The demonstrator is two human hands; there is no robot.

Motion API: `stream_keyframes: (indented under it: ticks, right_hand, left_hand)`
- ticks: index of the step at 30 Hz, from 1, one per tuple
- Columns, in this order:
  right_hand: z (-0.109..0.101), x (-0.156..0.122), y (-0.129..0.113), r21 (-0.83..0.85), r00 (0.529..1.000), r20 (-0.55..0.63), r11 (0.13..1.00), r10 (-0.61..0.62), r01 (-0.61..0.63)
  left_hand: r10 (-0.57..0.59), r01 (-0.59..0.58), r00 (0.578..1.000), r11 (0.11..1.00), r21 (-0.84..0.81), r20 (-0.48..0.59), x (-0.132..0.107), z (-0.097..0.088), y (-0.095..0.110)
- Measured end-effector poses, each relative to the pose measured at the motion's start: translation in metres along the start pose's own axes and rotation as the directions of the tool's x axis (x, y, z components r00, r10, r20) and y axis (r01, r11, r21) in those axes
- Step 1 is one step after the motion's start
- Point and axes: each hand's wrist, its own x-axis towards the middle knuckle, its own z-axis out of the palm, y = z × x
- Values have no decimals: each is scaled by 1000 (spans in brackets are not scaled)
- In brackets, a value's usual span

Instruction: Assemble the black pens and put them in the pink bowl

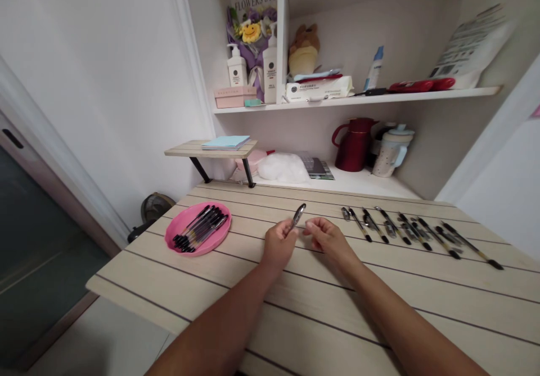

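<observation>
A pen with a dark, shiny upper end points up and away from my left hand; its lower part is hidden by the fingers. My left hand is closed around it. Just right of the pen, my right hand has its thumb and fingertips drawn together, apart from the pen; anything between them is too small to make out. On the left of the table lies a pink round tray with several black pens inside. Farther right, several uncapped pens rest in a slanted row, with small dark-and-clear caps among them.
The slatted wooden table ends at a left edge above the floor. A small raised stand carries blue paper. Behind are a red jug, a lidded tumbler and a white plastic bag, under a loaded shelf.
</observation>
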Motion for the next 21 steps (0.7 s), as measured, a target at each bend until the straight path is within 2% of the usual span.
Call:
stream_keyframes:
  ticks: [2,6,9,12,14,16,18,21]
  right_hand:
    - [-4,0,9,-192,999,-17,981,-32,28]
    - [-5,0,22,-554,994,42,826,-102,109]
    - [-2,-3,23,-666,987,114,728,-117,163]
    - [0,-4,21,-697,984,134,695,-120,180]
    - [0,-4,20,-704,984,138,688,-114,178]
    - [0,-4,21,-713,984,142,678,-108,178]
    - [-1,-3,22,-719,984,145,672,-106,178]
    - [-1,-3,23,-718,982,148,670,-118,189]
  left_hand:
    - [48,-45,998,998,50,-49,4,-8,7]
    - [187,-136,972,940,311,-139,14,-44,33]
    - [281,-126,943,797,591,-178,18,-89,54]
    - [347,-4,907,573,820,-237,17,-138,64]
    - [271,162,915,429,889,-298,14,-163,63]
    - [190,270,919,333,903,-345,12,-179,57]
    - [153,309,919,295,904,-364,10,-187,50]
    - [138,319,921,272,908,-365,10,-188,43]
